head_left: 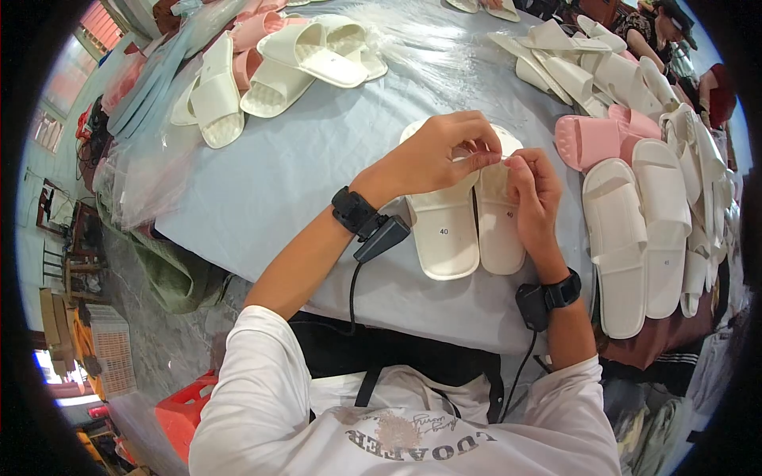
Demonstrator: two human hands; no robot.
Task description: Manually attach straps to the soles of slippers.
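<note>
A pair of white slippers, the left slipper (446, 246) and the right slipper (500, 247), lies side by side on the table, heels toward me. Over their straps, my left hand (444, 151) and my right hand (536, 194) meet with thumbs and fingertips pinched close together. Whatever sits between the fingertips is too small to make out. Both hands are closed, and they hide most of the straps and part of the toe ends. My right hand is beside the right slipper's outer edge.
The table (238, 198) has a pale blue cover. More white slippers (221, 99) and clear plastic bags (151, 182) are at the far left. At right are a pink slipper (587, 141), white slippers (617, 262) and a larger heap. Cabled black devices (382, 238) are strapped to my wrists.
</note>
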